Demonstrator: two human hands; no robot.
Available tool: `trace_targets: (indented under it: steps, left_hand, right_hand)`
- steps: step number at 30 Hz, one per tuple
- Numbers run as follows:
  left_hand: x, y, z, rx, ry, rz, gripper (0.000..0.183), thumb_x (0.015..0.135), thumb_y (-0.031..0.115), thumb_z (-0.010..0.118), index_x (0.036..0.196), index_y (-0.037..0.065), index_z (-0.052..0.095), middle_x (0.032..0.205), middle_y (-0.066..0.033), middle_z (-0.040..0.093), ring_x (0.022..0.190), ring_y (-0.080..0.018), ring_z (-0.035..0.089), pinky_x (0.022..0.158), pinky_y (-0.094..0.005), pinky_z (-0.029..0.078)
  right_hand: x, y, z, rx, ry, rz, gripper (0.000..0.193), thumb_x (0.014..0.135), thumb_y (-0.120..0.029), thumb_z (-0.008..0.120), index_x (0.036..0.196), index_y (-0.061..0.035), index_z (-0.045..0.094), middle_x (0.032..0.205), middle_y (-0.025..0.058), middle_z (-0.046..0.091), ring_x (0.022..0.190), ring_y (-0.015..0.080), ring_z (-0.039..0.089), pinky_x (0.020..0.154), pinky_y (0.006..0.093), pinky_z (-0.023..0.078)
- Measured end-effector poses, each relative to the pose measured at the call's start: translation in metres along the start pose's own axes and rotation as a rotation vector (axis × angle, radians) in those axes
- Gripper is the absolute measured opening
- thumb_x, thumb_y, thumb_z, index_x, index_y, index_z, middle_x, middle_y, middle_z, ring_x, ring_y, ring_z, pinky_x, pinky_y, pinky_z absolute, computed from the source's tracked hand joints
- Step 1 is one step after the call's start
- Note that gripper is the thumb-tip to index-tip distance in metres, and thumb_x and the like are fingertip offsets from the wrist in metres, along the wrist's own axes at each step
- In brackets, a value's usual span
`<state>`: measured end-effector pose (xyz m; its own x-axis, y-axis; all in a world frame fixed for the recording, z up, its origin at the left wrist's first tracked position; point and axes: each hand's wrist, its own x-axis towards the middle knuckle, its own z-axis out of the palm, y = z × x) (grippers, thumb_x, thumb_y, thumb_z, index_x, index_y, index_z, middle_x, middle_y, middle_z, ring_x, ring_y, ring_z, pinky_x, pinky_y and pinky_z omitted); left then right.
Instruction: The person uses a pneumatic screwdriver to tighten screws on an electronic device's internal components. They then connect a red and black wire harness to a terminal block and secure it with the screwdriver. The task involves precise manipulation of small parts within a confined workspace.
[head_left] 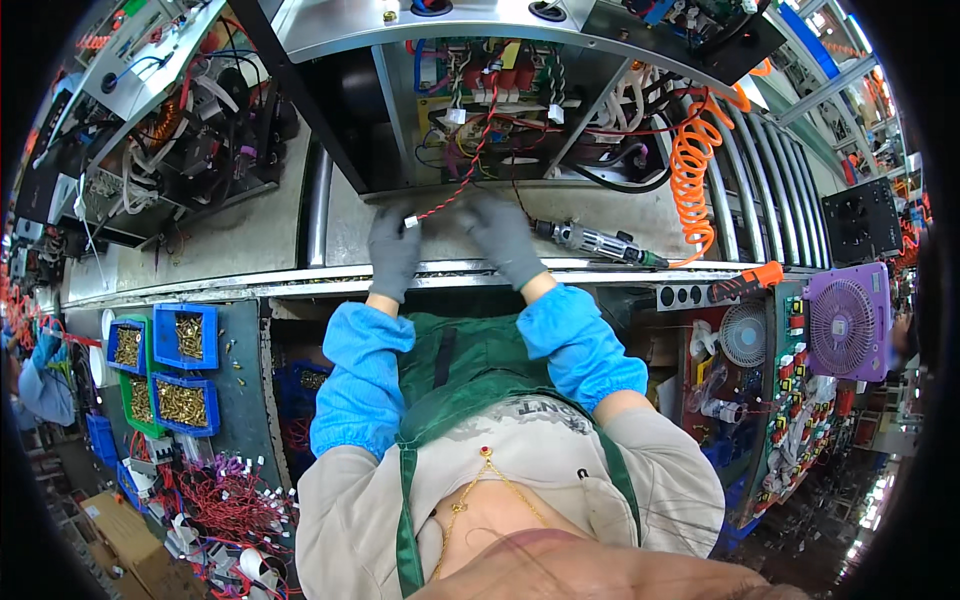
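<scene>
My left hand [394,255], in a grey glove, is closed at the white plug [411,221] of a red-and-white twisted cable [468,178]. That cable runs up into an opened metal cabinet [400,110] full of wiring and boards. My right hand [503,242], also gloved in grey, is over the bench just in front of the cabinet; its fingers are smeared by motion. Right beside it lies an air screwdriver [597,243], joined to an orange coiled hose [690,170]. Two loose white plugs [456,116] on twisted leads hang inside the cabinet.
Another opened unit [190,150] stands at the left. Blue bins [186,404] of brass fasteners and a heap of red cables [235,500] lie at lower left. Metal rollers [765,190], an orange-handled tool [745,284] and a purple fan [848,322] are at the right.
</scene>
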<state>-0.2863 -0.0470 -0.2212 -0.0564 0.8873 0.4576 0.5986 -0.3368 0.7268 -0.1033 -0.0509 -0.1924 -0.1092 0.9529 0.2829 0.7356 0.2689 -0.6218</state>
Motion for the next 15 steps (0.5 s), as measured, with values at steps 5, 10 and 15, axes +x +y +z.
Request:
trace_targets:
  steps: [5, 10, 15]
  left_hand:
    - [0.042, 0.033, 0.029, 0.166, -0.153, 0.139, 0.025, 0.078, 0.016, 0.057, 0.101, 0.011, 0.064, 0.097, -0.0153, 0.060, 0.088, -0.0319, 0.059, 0.076, -0.0384, 0.048]
    - [0.054, 0.034, 0.043, 0.233, -0.198, 0.182, 0.025, 0.078, 0.017, 0.057, 0.101, 0.012, 0.065, 0.098, -0.0151, 0.060, 0.089, -0.0328, 0.059, 0.077, -0.0398, 0.048]
    - [0.063, 0.030, 0.047, 0.208, -0.211, 0.183, 0.024, 0.078, 0.019, 0.057, 0.100, 0.013, 0.065, 0.099, -0.0149, 0.060, 0.090, -0.0337, 0.059, 0.077, -0.0412, 0.047]
  right_hand:
    - [0.006, 0.020, -0.017, 0.236, 0.107, 0.199, 0.029, 0.078, -0.023, 0.064, 0.097, -0.0009, 0.062, 0.081, 0.0121, 0.065, 0.071, 0.0210, 0.063, 0.062, 0.0335, 0.049]
    - [0.012, 0.046, 0.001, 0.706, 0.220, 0.273, 0.026, 0.076, -0.013, 0.067, 0.098, 0.0003, 0.061, 0.083, 0.0065, 0.065, 0.072, 0.0124, 0.061, 0.061, 0.0291, 0.049]
    - [0.035, 0.039, 0.010, 0.571, 0.212, 0.225, 0.035, 0.074, -0.017, 0.067, 0.105, -0.0028, 0.059, 0.096, 0.0137, 0.064, 0.090, 0.0251, 0.063, 0.077, 0.0340, 0.047]
